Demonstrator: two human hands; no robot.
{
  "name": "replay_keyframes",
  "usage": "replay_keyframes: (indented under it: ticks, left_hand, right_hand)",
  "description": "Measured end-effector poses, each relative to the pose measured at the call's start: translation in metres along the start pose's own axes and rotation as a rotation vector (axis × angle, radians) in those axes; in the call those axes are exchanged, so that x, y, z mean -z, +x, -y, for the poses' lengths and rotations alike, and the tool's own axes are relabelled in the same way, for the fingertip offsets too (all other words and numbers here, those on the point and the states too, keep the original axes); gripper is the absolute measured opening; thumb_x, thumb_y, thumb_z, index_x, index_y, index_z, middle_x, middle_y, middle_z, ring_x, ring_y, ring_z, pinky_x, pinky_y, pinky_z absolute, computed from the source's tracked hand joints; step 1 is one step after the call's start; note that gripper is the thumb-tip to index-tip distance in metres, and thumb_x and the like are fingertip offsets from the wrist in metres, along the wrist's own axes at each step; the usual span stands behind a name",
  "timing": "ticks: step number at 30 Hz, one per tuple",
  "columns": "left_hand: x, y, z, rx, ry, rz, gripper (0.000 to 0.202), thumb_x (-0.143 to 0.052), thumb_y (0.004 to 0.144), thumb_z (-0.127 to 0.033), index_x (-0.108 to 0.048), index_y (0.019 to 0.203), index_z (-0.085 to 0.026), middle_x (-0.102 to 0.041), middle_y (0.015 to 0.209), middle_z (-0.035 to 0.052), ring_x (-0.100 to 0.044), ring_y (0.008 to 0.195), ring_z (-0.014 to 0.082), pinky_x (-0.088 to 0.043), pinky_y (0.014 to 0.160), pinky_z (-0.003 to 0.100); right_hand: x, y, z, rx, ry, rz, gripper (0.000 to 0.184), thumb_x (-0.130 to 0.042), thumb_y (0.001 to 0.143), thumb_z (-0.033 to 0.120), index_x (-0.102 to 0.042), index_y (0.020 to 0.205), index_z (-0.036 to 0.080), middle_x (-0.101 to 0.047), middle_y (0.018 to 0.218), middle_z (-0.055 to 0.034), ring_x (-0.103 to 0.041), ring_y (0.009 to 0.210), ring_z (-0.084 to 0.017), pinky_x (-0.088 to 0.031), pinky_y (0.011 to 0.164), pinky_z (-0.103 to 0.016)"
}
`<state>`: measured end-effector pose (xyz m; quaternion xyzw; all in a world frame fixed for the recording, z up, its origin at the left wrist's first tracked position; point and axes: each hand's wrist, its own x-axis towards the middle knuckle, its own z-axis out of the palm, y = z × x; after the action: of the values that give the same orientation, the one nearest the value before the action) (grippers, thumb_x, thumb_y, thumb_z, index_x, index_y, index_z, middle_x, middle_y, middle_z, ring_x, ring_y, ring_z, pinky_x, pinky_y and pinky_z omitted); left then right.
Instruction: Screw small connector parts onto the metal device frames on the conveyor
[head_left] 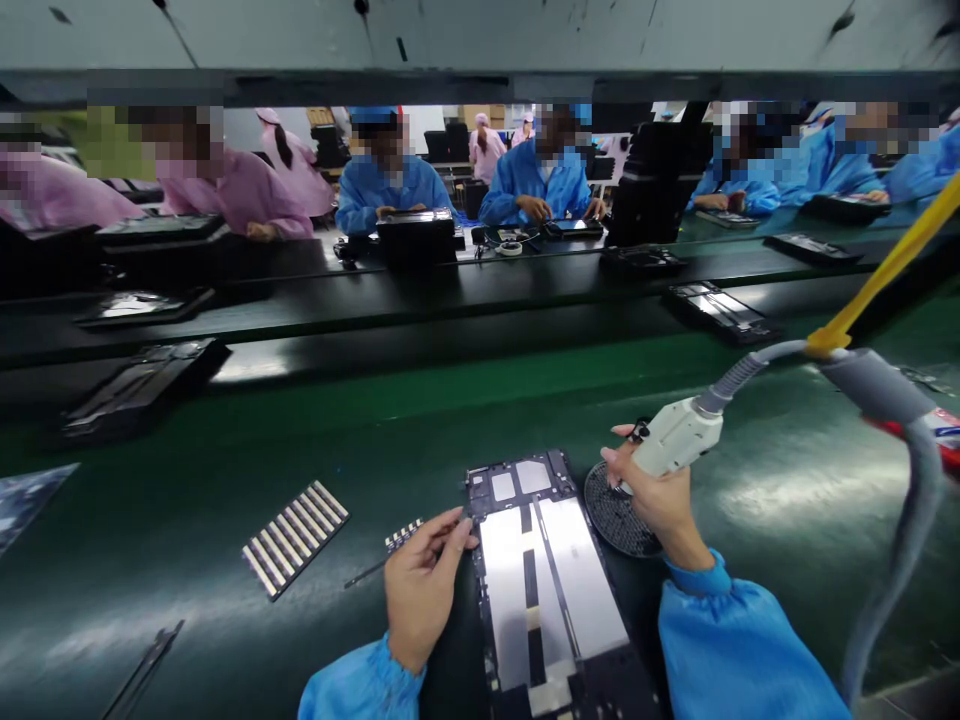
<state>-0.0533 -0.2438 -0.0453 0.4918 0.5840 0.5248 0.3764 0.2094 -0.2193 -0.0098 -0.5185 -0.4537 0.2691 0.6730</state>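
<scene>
An opened tablet point(555, 570) lies in front of me, its long silver battery panels face up in a black frame. At its upper left edge, my left hand point(426, 575) has thumb and fingers drawn together; whether they hold a small part cannot be made out. My right hand point(656, 500) is wrapped around a pale grey powered screwdriver point(679, 437), held tilted. Below that hand sits a round black perforated screw dish point(611, 510), partly covered by it; the screwdriver's tip is hidden. Just behind my left hand lies a small strip of parts point(401, 535) beside a thin dark stick point(365, 573).
A rack of pale strips point(296, 540) and dark tweezers point(146, 665) lie to the left. A thick grey cable point(911, 530), hung from a yellow strap point(892, 265), runs down at right. Further devices point(724, 310) rest along the line, with several co-workers behind it.
</scene>
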Motion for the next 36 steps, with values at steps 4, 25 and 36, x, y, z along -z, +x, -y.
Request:
replay_keyframes:
  ticks: [4,25,36]
  left_hand:
    - [0.002,0.002,-0.001,0.076,-0.041,0.040,0.044,-0.075,0.067,-0.050,-0.074,0.089,-0.013,-0.075,0.067,0.0069,-0.072,0.063,0.0206,-0.061,0.064,0.030]
    - [0.000,0.001,-0.002,0.277,-0.249,0.033,0.036,-0.083,0.056,-0.032,-0.063,0.079,-0.013,-0.068,0.062,0.0000,-0.069,0.055,0.0159,-0.058,0.059,0.025]
    - [-0.001,0.000,-0.009,0.365,-0.331,0.112,0.026,-0.085,0.050,-0.028,-0.066,0.060,-0.013,-0.068,0.052,0.0024,-0.065,0.050,0.0134,-0.052,0.053,0.021]
  right_hand:
    - [0.004,0.000,-0.004,-0.019,0.013,-0.006,0.028,-0.075,0.072,0.027,-0.059,0.093,0.019,-0.057,0.048,0.0073,-0.052,0.040,-0.013,-0.047,0.047,-0.030]
    - [0.005,-0.002,-0.007,0.111,-0.213,0.007,0.030,-0.075,0.073,0.033,-0.054,0.053,0.024,-0.055,0.048,0.0029,-0.053,0.051,-0.015,-0.052,0.080,-0.044]
    - [0.001,-0.017,0.047,-0.226,-0.172,-0.174,0.049,-0.082,0.058,0.043,-0.064,0.099,0.024,-0.057,0.057,0.0028,-0.048,0.044,-0.016,-0.025,0.032,-0.029]
